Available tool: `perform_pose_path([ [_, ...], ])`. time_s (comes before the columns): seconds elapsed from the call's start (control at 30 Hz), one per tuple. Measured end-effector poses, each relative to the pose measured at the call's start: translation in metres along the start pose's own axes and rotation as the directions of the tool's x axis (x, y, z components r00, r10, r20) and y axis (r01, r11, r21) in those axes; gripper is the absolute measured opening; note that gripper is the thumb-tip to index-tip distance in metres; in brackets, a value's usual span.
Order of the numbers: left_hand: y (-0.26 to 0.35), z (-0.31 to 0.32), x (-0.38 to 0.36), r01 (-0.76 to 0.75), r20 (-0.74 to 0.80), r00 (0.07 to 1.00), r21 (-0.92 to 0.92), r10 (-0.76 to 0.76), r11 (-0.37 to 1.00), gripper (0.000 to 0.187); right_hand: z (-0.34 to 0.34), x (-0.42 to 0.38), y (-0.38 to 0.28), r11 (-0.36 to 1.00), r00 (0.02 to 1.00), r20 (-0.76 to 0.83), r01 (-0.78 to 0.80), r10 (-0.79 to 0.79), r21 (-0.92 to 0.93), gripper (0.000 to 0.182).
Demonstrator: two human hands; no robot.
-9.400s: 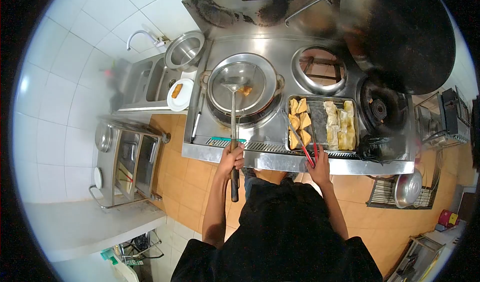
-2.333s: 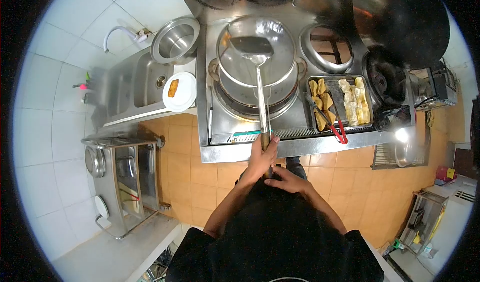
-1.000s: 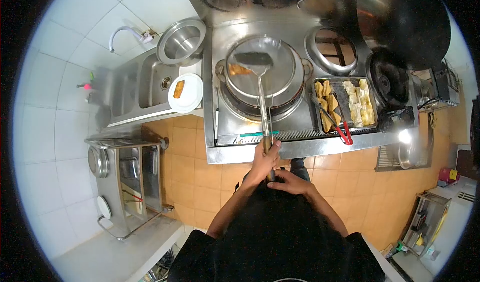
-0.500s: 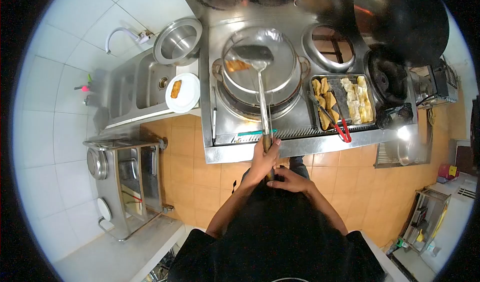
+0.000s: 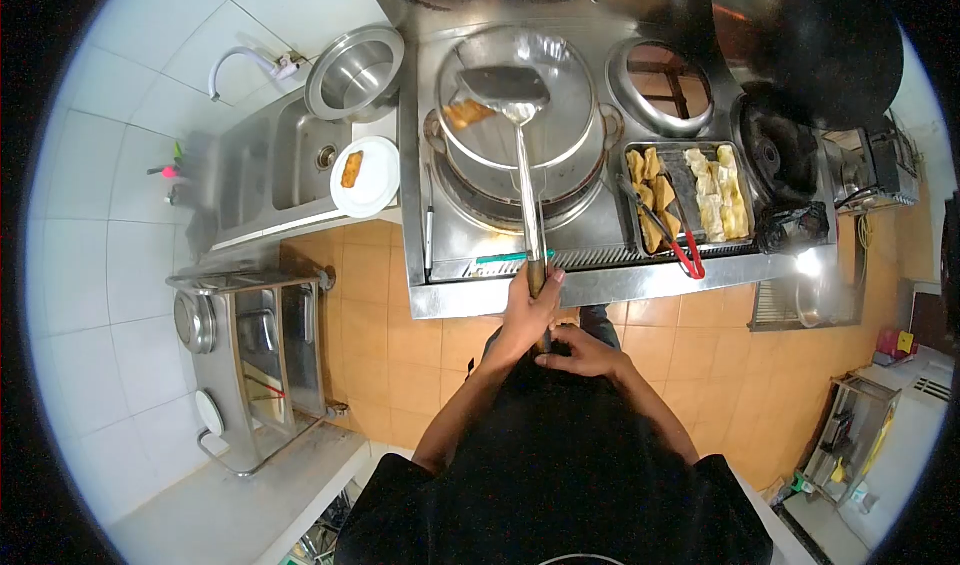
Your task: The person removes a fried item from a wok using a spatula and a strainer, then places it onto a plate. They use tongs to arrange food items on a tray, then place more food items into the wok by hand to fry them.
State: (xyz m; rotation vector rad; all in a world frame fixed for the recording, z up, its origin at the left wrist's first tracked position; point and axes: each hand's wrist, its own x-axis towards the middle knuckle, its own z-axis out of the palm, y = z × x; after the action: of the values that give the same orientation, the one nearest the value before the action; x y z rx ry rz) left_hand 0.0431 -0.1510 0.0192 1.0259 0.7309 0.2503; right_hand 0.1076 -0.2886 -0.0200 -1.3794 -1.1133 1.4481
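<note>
My left hand is wrapped round the handle of a long metal spatula. Close to my body, my right hand is closed round the handle's lower end. The spatula's dark blade lies over a round wire strainer, beside a browned piece of food. Beneath the strainer is a wide two-handled pan on the stove. What links the strainer to my hands is partly hidden by the spatula.
Right of the pan, a tray holds folded food pieces and red-handled tongs. On the left stand a white plate with one browned piece, a steel pot and a sink. A black wok is upper right.
The strainer and spatula blade have moved slightly up, away from my body. The browned piece has shifted a little to the left in the strainer. Both hands keep their hold.
</note>
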Motion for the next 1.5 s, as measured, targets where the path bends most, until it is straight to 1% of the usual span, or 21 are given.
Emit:
perform_pose_path([
  [0.17,-0.002,-0.002,0.003,-0.093,0.032,0.995,0.038,0.092,0.995,0.016,0.000,0.002,0.004,1.000,0.999,-0.036,0.002,-0.002,0.014,0.035],
  [0.23,-0.006,-0.005,0.010,0.022,0.009,1.000,-0.031,-0.022,0.999,0.016,0.001,0.006,0.013,0.999,1.000,-0.012,-0.008,0.008,0.036,0.035],
  [0.27,-0.007,-0.005,0.012,0.015,0.014,1.000,-0.030,-0.015,0.999,0.016,0.000,0.006,0.017,0.998,1.000,0.009,-0.023,0.022,0.057,0.035],
  [0.33,-0.008,-0.007,0.010,0.120,-0.012,0.992,-0.142,-0.123,0.983,0.016,0.002,0.004,0.007,0.999,0.999,-0.025,-0.021,0.022,0.049,0.034],
  [0.4,-0.006,-0.006,0.007,0.127,-0.017,0.991,-0.167,-0.132,0.978,0.017,0.002,0.002,-0.003,0.998,0.998,-0.056,-0.024,0.027,0.058,0.034],
  [0.47,0.000,-0.004,-0.001,0.007,0.001,1.000,-0.117,-0.007,0.993,0.017,-0.001,0.001,-0.013,0.998,0.999,-0.002,-0.041,0.041,0.044,0.033],
  [0.6,0.000,-0.004,-0.003,-0.028,0.014,0.999,-0.075,0.029,0.997,0.016,-0.001,-0.001,-0.018,0.996,0.996,-0.034,-0.085,0.084,-0.022,0.033],
  [0.67,-0.006,-0.008,0.002,-0.030,0.051,0.998,-0.079,0.034,0.996,0.015,0.005,0.002,0.010,0.998,0.997,-0.063,0.042,-0.044,-0.041,0.033],
  [0.7,-0.004,-0.006,0.004,0.009,0.033,0.999,-0.101,-0.005,0.995,0.015,0.005,0.003,0.009,0.998,0.997,-0.058,0.048,-0.050,-0.049,0.033],
  [0.73,-0.006,-0.008,0.006,-0.002,0.031,1.000,-0.103,0.005,0.995,0.015,0.004,0.004,0.007,1.000,1.000,-0.031,-0.006,0.006,0.015,0.033],
  [0.77,-0.013,-0.011,0.009,0.059,0.021,0.998,-0.141,-0.057,0.988,0.015,0.002,0.005,0.005,0.995,0.998,-0.002,-0.061,0.061,0.075,0.033],
  [0.83,-0.015,-0.013,0.010,0.131,0.040,0.991,-0.193,-0.126,0.973,0.015,0.004,0.002,0.006,0.998,0.999,-0.014,-0.040,0.041,0.047,0.033],
  [1.0,-0.003,-0.005,-0.007,-0.001,0.059,0.998,-0.098,0.007,0.995,0.015,0.003,-0.001,0.001,0.998,0.999,0.014,0.034,-0.035,0.053,0.036],
  [1.03,-0.002,-0.004,-0.009,-0.024,0.057,0.998,-0.071,0.028,0.997,0.015,0.009,-0.002,0.019,0.999,0.998,-0.052,-0.025,0.024,-0.023,0.035],
  [1.1,-0.001,-0.004,-0.005,-0.060,0.057,0.996,-0.041,0.062,0.997,0.015,0.009,-0.001,0.022,1.000,0.999,-0.050,0.004,-0.004,0.009,0.036],
  [1.17,-0.007,-0.007,0.004,-0.017,0.051,0.999,-0.004,0.018,1.000,0.015,0.006,0.003,0.013,0.999,0.998,-0.051,0.039,-0.038,0.035,0.036],
  [1.2,-0.011,-0.009,0.007,-0.027,0.053,0.998,-0.006,0.027,1.000,0.015,0.004,0.005,0.007,0.994,0.999,-0.008,-0.043,0.044,0.100,0.035],
  [1.23,-0.016,-0.011,0.010,0.046,0.028,0.999,-0.086,-0.044,0.995,0.015,0.002,0.006,0.003,0.978,0.991,0.039,-0.129,0.124,0.161,0.035],
  [1.3,-0.018,-0.013,0.012,0.124,0.020,0.992,-0.188,-0.123,0.974,0.013,0.006,0.005,0.006,0.991,0.996,-0.011,-0.092,0.094,0.092,0.034],
  [1.37,-0.019,-0.013,0.011,0.103,0.028,0.995,-0.197,-0.099,0.975,0.013,0.011,0.003,0.015,0.999,0.996,-0.090,-0.011,0.008,-0.034,0.033],
  [1.5,-0.005,-0.010,-0.002,0.031,0.047,0.999,-0.116,-0.025,0.993,0.014,0.008,0.003,-0.011,0.994,0.998,-0.022,-0.065,0.067,0.082,0.026],
])
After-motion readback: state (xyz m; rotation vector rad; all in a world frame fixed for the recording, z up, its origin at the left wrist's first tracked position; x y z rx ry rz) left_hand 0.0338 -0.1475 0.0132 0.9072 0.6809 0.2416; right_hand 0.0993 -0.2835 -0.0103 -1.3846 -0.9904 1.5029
